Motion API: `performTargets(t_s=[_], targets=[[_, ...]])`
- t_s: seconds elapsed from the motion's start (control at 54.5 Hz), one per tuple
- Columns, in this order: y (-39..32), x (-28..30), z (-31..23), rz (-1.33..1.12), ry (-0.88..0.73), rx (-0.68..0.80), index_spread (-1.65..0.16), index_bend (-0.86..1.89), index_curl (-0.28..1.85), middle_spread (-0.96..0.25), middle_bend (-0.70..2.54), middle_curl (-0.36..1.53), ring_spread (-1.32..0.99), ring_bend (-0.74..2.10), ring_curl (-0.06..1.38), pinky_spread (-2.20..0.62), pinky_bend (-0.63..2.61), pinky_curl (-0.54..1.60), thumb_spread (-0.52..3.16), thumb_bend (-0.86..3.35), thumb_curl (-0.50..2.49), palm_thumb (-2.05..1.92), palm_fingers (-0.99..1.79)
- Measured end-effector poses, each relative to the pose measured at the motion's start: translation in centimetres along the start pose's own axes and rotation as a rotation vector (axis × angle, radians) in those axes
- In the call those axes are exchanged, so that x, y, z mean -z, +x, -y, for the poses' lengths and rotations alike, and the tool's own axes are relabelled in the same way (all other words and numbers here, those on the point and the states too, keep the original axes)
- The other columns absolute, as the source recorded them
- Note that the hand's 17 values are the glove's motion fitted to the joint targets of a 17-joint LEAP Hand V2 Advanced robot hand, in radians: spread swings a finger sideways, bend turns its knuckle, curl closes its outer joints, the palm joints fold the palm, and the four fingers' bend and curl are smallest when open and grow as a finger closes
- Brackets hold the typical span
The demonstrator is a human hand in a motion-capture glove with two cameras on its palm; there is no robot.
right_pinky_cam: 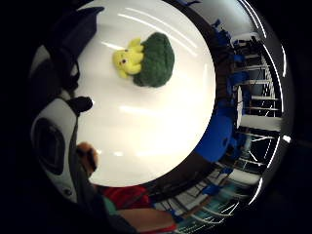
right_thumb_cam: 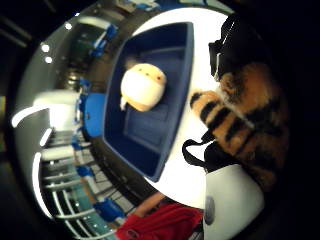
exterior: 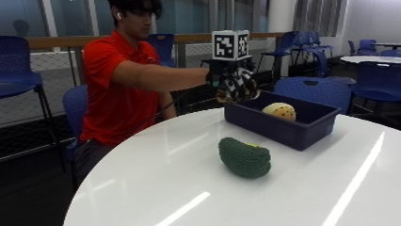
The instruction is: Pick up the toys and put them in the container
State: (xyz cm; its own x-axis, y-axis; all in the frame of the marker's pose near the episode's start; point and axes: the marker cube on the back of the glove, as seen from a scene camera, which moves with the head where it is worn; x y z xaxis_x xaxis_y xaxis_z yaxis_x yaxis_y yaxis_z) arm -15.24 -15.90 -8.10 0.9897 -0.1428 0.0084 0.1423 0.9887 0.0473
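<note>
My gloved right hand (exterior: pixel 230 79) is raised above the table just beside the near end of the blue container (exterior: pixel 285 126), and it grips a striped tiger plush (exterior: pixel 236 88) (right_thumb_cam: pixel 247 125). A cream round plush (exterior: pixel 279 111) (right_thumb_cam: pixel 143 87) lies inside the container (right_thumb_cam: pixel 150 145). A green broccoli plush (exterior: pixel 244 157) (right_pinky_cam: pixel 155 59) with a yellow face part (right_pinky_cam: pixel 127 60) lies on the white table (exterior: pixel 188 188) in front of the container.
The person in a red shirt (exterior: pixel 116 89) sits at the round table's far-left side. Blue chairs (exterior: pixel 313 89) stand behind the container and around the room. A railing runs along the back.
</note>
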Motion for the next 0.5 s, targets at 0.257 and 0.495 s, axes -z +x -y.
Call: performTargets(t_s=[0.257, 0.495], targets=[[-8.0, 3.2, 2.9, 0.041, 0.036, 0.094, -0.46, 0.18, 0.51, -0.47, 0.35, 0.45, -0.55, 0.72, 0.5, -0.49, 0.91, 0.38, 0.75, 0.07, 0.89, 0.66, 1.02], [-15.9, 4.5, 4.5, 0.094, 0.106, 0.17, -0.47, 0.16, 0.55, -0.49, 0.32, 0.49, -0.56, 0.7, 0.52, -0.49, 0.91, 0.39, 0.74, 0.05, 0.95, 0.65, 0.99]])
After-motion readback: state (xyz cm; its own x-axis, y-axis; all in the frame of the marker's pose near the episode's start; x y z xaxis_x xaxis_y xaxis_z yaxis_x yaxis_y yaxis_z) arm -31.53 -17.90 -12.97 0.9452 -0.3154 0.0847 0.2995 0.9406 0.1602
